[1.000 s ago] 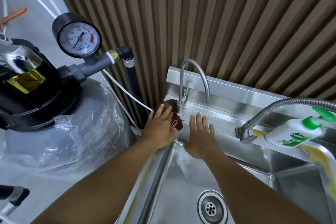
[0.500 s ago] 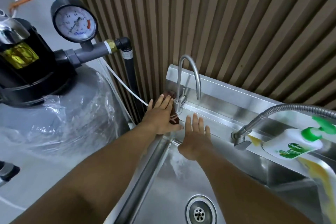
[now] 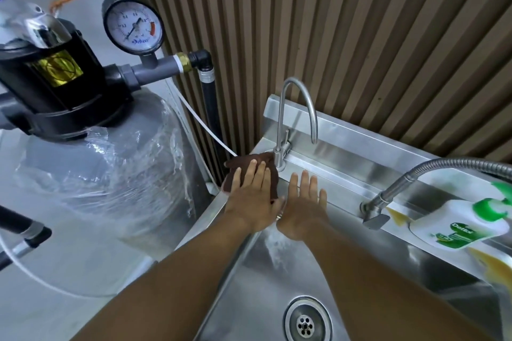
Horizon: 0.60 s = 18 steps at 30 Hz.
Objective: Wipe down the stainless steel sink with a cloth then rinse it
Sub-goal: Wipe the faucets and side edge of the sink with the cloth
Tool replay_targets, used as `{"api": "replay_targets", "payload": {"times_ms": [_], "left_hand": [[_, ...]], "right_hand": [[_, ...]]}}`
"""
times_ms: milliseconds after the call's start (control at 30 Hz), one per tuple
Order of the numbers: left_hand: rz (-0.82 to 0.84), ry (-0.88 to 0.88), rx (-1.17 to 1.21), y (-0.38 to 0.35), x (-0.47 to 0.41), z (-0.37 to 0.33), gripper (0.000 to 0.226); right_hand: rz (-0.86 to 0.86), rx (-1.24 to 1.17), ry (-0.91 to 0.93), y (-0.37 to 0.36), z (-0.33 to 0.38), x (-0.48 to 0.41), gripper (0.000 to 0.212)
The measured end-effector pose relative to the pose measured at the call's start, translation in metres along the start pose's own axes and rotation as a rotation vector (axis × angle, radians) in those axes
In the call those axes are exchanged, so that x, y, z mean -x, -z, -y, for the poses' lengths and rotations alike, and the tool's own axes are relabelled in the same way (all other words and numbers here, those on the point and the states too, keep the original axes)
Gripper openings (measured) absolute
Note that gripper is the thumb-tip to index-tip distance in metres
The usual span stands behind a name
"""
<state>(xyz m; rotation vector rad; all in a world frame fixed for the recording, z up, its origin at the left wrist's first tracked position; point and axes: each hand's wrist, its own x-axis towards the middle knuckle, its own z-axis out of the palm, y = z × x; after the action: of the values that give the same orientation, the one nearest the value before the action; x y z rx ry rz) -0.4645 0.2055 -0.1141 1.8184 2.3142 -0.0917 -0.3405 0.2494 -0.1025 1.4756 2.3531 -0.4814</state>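
A dark brown cloth (image 3: 239,165) lies on the back-left corner of the stainless steel sink (image 3: 346,163), just left of the small gooseneck tap (image 3: 285,124). My left hand (image 3: 253,196) presses flat on the cloth, fingers spread over it. My right hand (image 3: 303,203) rests flat and bare on the sink's rear ledge beside it, holding nothing. The basin with its round drain (image 3: 306,322) lies below my forearms.
A grey plastic-wrapped filter tank (image 3: 105,188) with a black valve head and pressure gauge (image 3: 133,26) stands close on the left. A flexible metal hose tap (image 3: 388,199) and a white-green soap bottle (image 3: 460,225) sit on the right ledge. A slatted wall rises behind.
My left hand has slid a little back from the tap's base toward the left corner, so more of the cloth shows. My right hand stays flat on the ledge.
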Motion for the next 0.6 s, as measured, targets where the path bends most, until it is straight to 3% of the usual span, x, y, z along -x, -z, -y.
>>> {"api": "replay_targets", "payload": {"times_ms": [167, 333, 600], "left_hand": [[0.062, -0.078, 0.014, 0.018, -0.040, 0.022, 0.083], [0.107, -0.172, 0.017, 0.026, -0.065, 0.032, 0.118], [0.006, -0.175, -0.051, -0.007, 0.033, 0.043, 0.103]], "right_hand": [[0.005, -0.012, -0.011, -0.001, -0.001, 0.001, 0.106], [-0.017, 0.011, -0.029, -0.004, 0.002, 0.000, 0.110], [-0.046, 0.037, -0.058, -0.009, 0.006, -0.001, 0.113]]}}
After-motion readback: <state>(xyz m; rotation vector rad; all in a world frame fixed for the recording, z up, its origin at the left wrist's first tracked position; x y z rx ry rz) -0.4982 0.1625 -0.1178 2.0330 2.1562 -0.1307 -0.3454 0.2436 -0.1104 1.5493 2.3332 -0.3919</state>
